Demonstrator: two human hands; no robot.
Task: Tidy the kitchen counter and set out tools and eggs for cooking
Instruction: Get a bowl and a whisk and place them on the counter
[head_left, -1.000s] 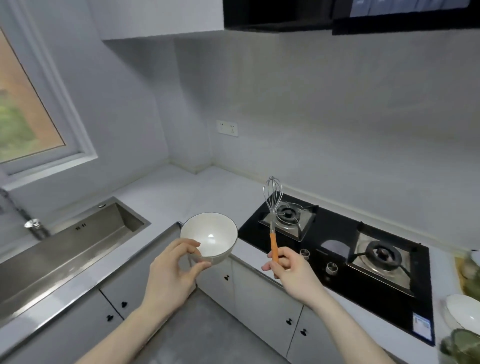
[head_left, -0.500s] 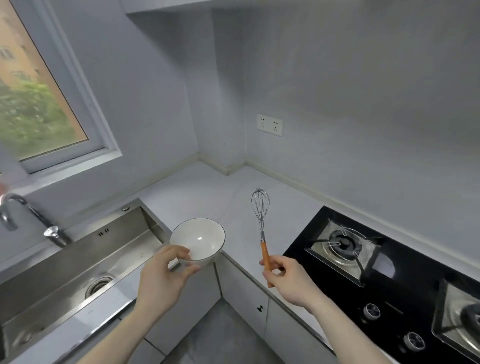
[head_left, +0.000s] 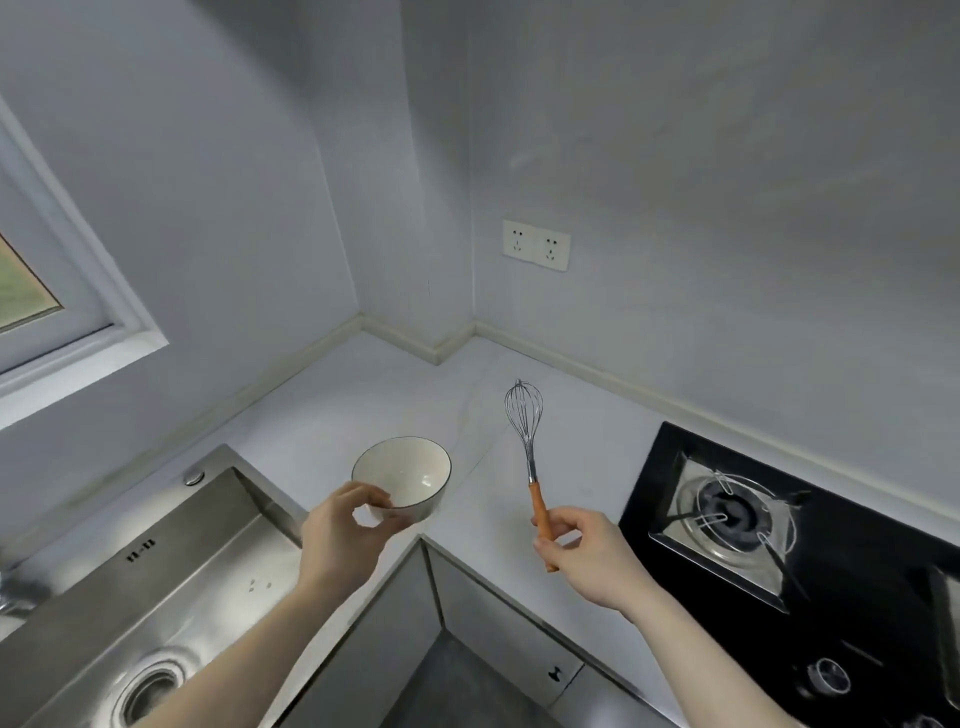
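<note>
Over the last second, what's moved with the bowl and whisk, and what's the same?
The person has turned left, away from the stove, carrying the bowl and whisk to the corner counter beside the sink. Nothing was picked up or released. The left hand still pinches the bowl's rim, the right hand still grips the whisk's orange handle, wires up. Whether the bowl touches the counter is unclear.

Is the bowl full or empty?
Empty. The white bowl, pinched at its rim by the left hand, shows only bare glazed interior, nothing inside.
</note>
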